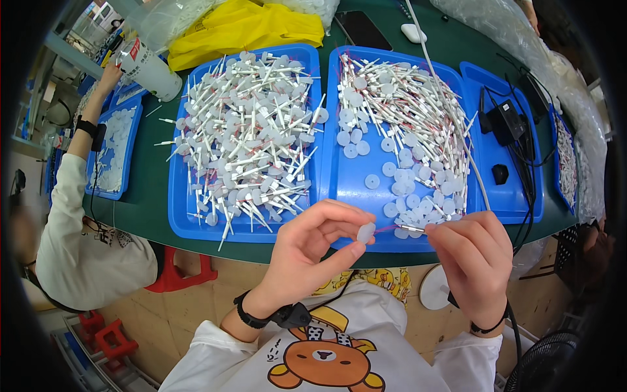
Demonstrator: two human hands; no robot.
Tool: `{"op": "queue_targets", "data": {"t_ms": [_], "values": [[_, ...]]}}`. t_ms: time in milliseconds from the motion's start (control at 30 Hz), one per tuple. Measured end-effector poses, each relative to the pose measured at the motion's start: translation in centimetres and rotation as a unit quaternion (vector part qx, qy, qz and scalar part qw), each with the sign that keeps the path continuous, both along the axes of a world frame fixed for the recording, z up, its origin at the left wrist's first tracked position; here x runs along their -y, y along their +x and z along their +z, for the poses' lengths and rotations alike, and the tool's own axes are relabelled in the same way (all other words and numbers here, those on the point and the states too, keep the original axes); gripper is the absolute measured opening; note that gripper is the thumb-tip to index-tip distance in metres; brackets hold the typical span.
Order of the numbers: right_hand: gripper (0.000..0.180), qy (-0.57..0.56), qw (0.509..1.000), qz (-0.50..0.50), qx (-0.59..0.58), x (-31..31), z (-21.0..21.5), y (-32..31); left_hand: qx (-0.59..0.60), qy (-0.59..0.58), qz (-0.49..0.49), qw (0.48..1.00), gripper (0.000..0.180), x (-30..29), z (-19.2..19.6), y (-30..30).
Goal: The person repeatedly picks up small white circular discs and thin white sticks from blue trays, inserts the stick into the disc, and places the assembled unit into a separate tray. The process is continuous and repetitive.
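The white disc point(366, 232) sits pinched in the left hand point(312, 251), off the surface's point(150, 196) near edge, face turned toward a thin pin point(411, 228), apparently metal, which the right hand point(473, 258) grips by its end, tip aimed for lining up.

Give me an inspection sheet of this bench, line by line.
Surface: green table, mostly covered by blue trays.
Job's things: white disc pinched in left hand; thin white rod in right hand; left tray heaped with assembled pieces; middle tray holds rods and loose discs.
Clutter: yellow bag, phone.
Grippers: both hands closed on parts.
Cables: black adapter and leads in right tray; white cable across middle tray.
Surroundings: co-worker's arm at left; fan.
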State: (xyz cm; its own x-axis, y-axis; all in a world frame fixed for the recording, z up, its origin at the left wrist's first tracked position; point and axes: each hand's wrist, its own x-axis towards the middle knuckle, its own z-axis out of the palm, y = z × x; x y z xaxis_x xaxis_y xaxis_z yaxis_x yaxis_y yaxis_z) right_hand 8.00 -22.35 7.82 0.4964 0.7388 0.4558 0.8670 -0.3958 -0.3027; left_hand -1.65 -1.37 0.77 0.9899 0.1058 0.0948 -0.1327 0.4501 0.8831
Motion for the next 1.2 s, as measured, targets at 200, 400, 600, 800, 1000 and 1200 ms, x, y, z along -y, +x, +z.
{"op": "queue_targets", "data": {"t_ms": [200, 400, 600, 800, 1000, 1200], "values": [[0.038, 0.008, 1.0, -0.002, 0.012, 0.1, -0.2, 0.1, -0.019, -0.023, -0.004, 1.0, 0.029, 0.1, 0.1, -0.1], [0.036, 0.019, 1.0, -0.006, 0.0, 0.0, -0.3, 0.1, -0.023, -0.022, -0.001, 0.999, 0.029, 0.1, 0.1, -0.1], [0.039, -0.01, 0.999, 0.028, 0.03, 0.1, -0.7, -0.3, -0.053, -0.035, 0.019, 0.998, 0.03, 0.3, -0.1, 0.0], [0.041, -0.025, 0.997, 0.043, 0.055, 0.5, -0.8, -0.8, -0.063, -0.024, 0.026, 0.997, 0.031, 0.6, -0.2, 0.1], [0.042, -0.01, 0.996, 0.036, 0.08, 0.5, -0.5, -0.9, -0.048, 0.04, 0.009, 0.998, 0.031, 0.5, -0.8, 0.0], [0.043, -0.002, 0.996, 0.033, 0.088, 0.6, -0.7, -0.8, -0.07, 0.041, 0.017, 0.997, 0.03, 1.0, 0.0, 0.0]]}}
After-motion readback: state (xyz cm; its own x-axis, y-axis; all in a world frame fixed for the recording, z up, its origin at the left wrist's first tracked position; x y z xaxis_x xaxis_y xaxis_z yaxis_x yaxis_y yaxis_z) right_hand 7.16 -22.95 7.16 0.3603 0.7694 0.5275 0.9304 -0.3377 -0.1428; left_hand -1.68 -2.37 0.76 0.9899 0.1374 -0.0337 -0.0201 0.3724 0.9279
